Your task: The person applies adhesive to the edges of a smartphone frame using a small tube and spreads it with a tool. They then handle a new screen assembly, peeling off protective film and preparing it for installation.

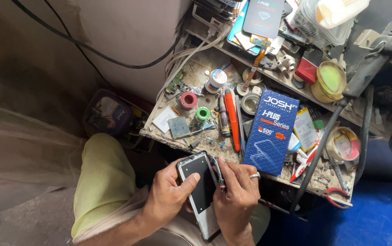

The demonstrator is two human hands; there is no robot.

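Down in the head view, your left hand [168,193] cradles an opened phone [200,191] from its left side, fingers wrapped behind the body and the thumb laid across the dark inner face near the lower edge. That grip is closed snugly around the device, not spread. The phone sits tilted, its top end pointing up toward the workbench [159,132], and it hangs in front of the bench edge, above your lap.

Your right hand [237,193] is bunched up against the phone's right edge. Its thumb and forefinger are pressed together on a slim metal tool, apparently tweezers [219,175], whose tip meets the phone's right rim near the top corner. A ring shows on one finger of that hand.

Just beside your right hand, on the bench, a blue carton [271,132] lies flat, its lower end near your knuckles. Left of the carton, an orange-handled screwdriver [232,119] lies alongside other thin tools. Farther left, a red tape roll [188,100] and a green tape roll [202,113] sit near each other, well apart from both hands. A black hose [323,150] runs down the bench's right part.
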